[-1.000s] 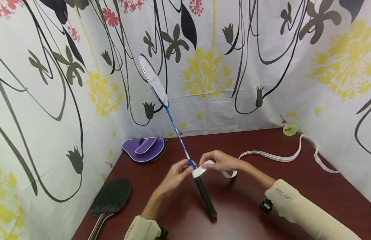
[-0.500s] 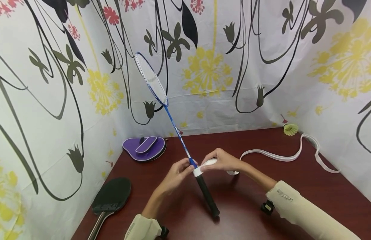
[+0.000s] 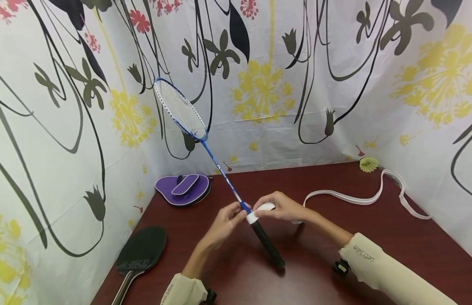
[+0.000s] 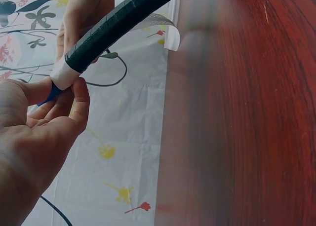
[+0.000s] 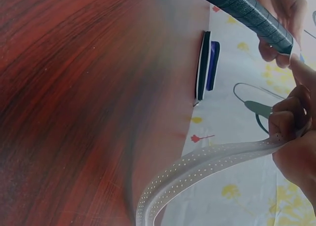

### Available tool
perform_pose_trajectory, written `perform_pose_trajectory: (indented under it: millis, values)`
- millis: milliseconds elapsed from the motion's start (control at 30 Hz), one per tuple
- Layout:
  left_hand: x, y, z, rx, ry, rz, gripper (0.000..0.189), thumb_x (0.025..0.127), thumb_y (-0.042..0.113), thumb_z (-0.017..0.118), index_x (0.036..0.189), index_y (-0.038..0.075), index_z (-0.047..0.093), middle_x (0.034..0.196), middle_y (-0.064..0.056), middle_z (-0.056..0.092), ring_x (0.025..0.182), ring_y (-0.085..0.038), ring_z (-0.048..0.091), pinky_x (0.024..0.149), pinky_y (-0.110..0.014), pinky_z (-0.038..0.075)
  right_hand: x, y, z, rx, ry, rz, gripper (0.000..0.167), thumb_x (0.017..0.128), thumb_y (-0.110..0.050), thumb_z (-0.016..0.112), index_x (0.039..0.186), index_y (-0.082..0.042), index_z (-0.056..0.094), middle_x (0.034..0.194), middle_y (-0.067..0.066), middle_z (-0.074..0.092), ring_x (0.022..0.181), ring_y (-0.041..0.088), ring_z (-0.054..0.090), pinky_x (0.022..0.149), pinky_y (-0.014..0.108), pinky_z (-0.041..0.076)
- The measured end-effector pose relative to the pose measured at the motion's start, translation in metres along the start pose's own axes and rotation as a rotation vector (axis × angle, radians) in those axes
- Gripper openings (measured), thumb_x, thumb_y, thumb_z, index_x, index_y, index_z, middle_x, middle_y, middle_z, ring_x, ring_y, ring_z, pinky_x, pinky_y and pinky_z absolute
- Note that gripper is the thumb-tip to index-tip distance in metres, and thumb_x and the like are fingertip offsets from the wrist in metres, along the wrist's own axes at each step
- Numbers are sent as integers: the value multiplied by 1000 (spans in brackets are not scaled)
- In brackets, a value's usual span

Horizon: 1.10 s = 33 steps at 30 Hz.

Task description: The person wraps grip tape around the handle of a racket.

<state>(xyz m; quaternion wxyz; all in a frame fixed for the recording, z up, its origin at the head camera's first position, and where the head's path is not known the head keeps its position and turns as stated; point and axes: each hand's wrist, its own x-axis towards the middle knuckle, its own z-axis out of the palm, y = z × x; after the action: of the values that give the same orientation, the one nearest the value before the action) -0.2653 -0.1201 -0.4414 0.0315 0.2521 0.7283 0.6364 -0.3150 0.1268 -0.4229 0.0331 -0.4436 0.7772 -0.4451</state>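
Over the table (image 3: 320, 254) the racket (image 3: 225, 176) slants, head raised, butt low — touching the wood or not, I can't tell. The tape (image 3: 342, 197) trails loosely toward the far right, presumably to leave slack. The left hand (image 3: 225, 222) pinches the racket above its dark handle, seemingly to steady it; the right hand (image 3: 282, 206) is clamped on the tape beside it — perhaps for tension. The shuttlecock (image 3: 368, 164) sits in the far corner.

The head view is evenly bright, with soft glare on the glossy dark-red wooden tabletop (image 3: 255, 284); both wrist views are dimmer, with hazy, blurred patches.
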Motion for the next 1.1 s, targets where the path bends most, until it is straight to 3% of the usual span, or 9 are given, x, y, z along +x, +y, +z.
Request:
perform_pose_trajectory:
  millis: [67, 233, 367, 500, 667, 767, 967, 1100]
  values:
    - [0, -2, 0, -15, -2, -7, 27, 107, 8, 56, 128, -7, 64, 117, -22, 70, 102, -15, 66, 106, -59, 47, 0, -1, 1, 8, -5, 1, 10, 98, -22, 74, 107, -16, 78, 101, -5, 78, 89, 10, 68, 76, 25, 55]
    - [-2, 0, 3, -78, 9, -49, 31, 108, 9, 55, 134, -5, 62, 129, -22, 66, 112, -20, 64, 109, -60, 44, 0, -4, 4, -8, 25, 11, 9, 98, -21, 75, 104, -14, 78, 97, -3, 77, 76, 8, 61, 64, 22, 50]
    - [-2, 4, 11, -95, 95, -70, 35, 107, 15, 60, 136, -2, 64, 128, -19, 67, 110, -19, 65, 105, -49, 51, -2, -4, 5, -62, 65, 10, 8, 98, -23, 75, 102, -17, 78, 94, -5, 76, 71, 7, 58, 62, 22, 49]
    - [0, 4, 21, -62, 189, -46, 36, 101, 20, 71, 131, 1, 70, 116, -17, 73, 100, -17, 67, 93, -36, 57, -5, -2, 7, -92, 102, 17, 9, 98, -25, 75, 104, -18, 78, 96, -8, 76, 80, 7, 65, 70, 24, 54]
    - [0, 2, 24, -60, 269, -38, 38, 93, 7, 78, 131, 4, 71, 107, -18, 75, 96, -19, 73, 85, -31, 60, -9, 1, 11, -96, 103, 18, 8, 97, -26, 76, 102, -20, 78, 93, -12, 76, 77, 4, 63, 67, 23, 54]
    - [0, 1, 22, -115, 280, -35, 43, 92, -2, 76, 133, 3, 69, 107, -23, 74, 97, -23, 75, 85, -35, 61, -9, 1, 12, -72, 89, 22, 8, 97, -27, 76, 101, -21, 78, 91, -10, 76, 69, 3, 58, 60, 23, 51]
    - [0, 2, 19, -182, 255, -6, 41, 93, -8, 72, 133, -3, 66, 111, -30, 71, 95, -21, 74, 87, -39, 61, -5, -4, 10, -43, 58, 52, 8, 99, -25, 74, 103, -18, 77, 86, 8, 74, 61, 4, 50, 54, 21, 43]
    - [-1, 0, 18, -184, 247, 10, 40, 93, -7, 71, 133, -4, 66, 111, -29, 71, 94, -19, 74, 86, -37, 61, -4, -6, 10, -54, 72, 99, 11, 98, -28, 75, 101, -18, 77, 83, 1, 72, 60, 5, 50, 53, 22, 43]
